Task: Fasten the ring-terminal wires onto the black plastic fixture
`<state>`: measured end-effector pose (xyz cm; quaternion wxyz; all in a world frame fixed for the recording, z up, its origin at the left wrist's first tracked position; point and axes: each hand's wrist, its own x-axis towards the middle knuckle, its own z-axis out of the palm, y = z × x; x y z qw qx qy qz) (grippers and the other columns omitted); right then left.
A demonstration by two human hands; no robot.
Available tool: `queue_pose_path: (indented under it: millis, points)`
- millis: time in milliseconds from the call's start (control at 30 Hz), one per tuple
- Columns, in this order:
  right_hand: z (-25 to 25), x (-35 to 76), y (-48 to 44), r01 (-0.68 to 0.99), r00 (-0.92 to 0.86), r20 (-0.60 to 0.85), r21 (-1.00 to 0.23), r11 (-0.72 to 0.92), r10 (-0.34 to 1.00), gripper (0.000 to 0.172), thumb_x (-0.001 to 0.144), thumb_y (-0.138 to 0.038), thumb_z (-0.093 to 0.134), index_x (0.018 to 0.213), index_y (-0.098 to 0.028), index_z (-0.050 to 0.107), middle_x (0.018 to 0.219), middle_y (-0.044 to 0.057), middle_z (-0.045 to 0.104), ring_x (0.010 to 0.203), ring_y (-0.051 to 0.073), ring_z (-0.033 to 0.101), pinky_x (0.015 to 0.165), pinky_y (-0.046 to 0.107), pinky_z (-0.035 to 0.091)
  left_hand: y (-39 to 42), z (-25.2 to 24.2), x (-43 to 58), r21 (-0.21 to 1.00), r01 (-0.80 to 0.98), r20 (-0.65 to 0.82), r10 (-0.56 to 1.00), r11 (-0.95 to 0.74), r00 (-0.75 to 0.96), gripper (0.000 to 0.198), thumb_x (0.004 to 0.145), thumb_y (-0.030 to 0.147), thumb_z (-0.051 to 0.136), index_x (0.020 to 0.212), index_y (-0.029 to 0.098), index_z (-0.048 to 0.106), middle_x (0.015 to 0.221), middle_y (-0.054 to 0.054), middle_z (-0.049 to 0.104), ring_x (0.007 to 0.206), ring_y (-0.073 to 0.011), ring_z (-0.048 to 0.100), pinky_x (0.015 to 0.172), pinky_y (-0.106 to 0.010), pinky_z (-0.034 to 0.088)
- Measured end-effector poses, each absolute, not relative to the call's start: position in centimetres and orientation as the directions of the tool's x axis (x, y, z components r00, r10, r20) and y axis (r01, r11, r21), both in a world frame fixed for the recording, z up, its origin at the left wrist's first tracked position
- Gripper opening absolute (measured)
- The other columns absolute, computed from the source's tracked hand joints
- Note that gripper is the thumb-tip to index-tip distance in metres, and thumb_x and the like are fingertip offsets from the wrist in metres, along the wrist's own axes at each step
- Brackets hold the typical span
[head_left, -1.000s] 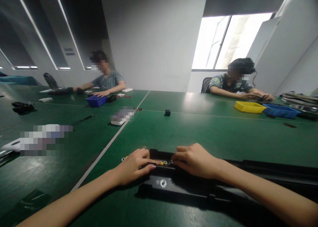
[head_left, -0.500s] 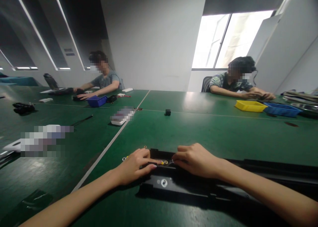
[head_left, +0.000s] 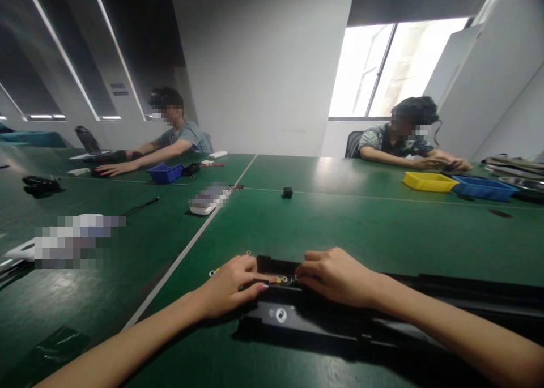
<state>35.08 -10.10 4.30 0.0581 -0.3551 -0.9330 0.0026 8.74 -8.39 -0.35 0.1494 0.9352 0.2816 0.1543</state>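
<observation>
A long black bar-shaped device (head_left: 323, 323) lies across the green table (head_left: 340, 224) in front of me, running off to the right. My left hand (head_left: 232, 286) rests on its left end, fingers curled and pinching a small yellow ring terminal (head_left: 277, 280). My right hand (head_left: 335, 276) sits just right of that, fingers bent and pinched at the same spot on the device top. What the right fingertips grip is too small to make out. A small loose ring terminal (head_left: 248, 253) and another metal part (head_left: 211, 273) lie on the table beside my left hand.
Two other people sit at the far side, one at the left by a blue bin (head_left: 165, 173), one at the right by a yellow tray (head_left: 428, 182) and blue tray (head_left: 483, 188). A small black cube (head_left: 288, 192), a white box (head_left: 203, 208) and a black pen (head_left: 140, 206) lie mid-table.
My hands have hardly moved on the device. The person at the far left has reached an arm out further to the left across the table.
</observation>
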Motion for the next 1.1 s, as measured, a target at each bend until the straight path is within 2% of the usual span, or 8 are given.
queue_pose_path:
  millis: [133,500,767,1100]
  points:
    - [4.35,35.04,-10.13,0.656,-0.744,0.113,-0.066,0.752,0.659,0.023,0.090,-0.027,0.045,0.090,-0.019,0.067,0.072,0.002,0.060,0.054,0.009,0.049,0.051,0.023,0.030,-8.40,-0.28,8.72,0.366,0.481,0.210,0.574,-0.797,0.791,0.037,0.097,0.042,0.030,0.125,0.032,0.053,0.087,-0.004,0.049,0.082,-0.0180,0.045,0.076,-0.030,0.038]
    - [4.59,35.14,-9.91,0.644,-0.758,0.095,-0.045,0.764,0.645,0.024,0.090,-0.029,0.044,0.089,-0.019,0.067,0.073,0.002,0.060,0.055,0.010,0.051,0.052,0.024,0.031,-8.50,-0.24,8.72,0.361,0.487,0.200,0.576,-0.795,0.793,0.035,0.097,0.041,0.030,0.125,0.035,0.052,0.087,-0.003,0.048,0.082,-0.0187,0.045,0.077,-0.032,0.036]
    - [4.42,34.99,-10.18,0.675,-0.730,0.081,-0.070,0.734,0.679,0.025,0.091,-0.027,0.043,0.092,-0.020,0.067,0.075,0.003,0.061,0.057,0.011,0.054,0.053,0.024,0.033,-8.44,-0.35,8.80,0.359,0.482,0.218,0.573,-0.800,0.790,0.035,0.097,0.041,0.032,0.123,0.031,0.054,0.086,-0.004,0.048,0.080,-0.0182,0.046,0.075,-0.031,0.036]
    - [4.59,34.93,-10.22,0.664,-0.739,0.108,-0.051,0.746,0.665,0.023,0.089,-0.026,0.046,0.089,-0.020,0.067,0.074,0.002,0.062,0.055,0.010,0.053,0.052,0.023,0.032,-8.34,-0.42,8.69,0.374,0.469,0.211,0.566,-0.800,0.797,0.036,0.097,0.040,0.031,0.125,0.031,0.052,0.086,-0.004,0.047,0.080,-0.0180,0.045,0.072,-0.029,0.036]
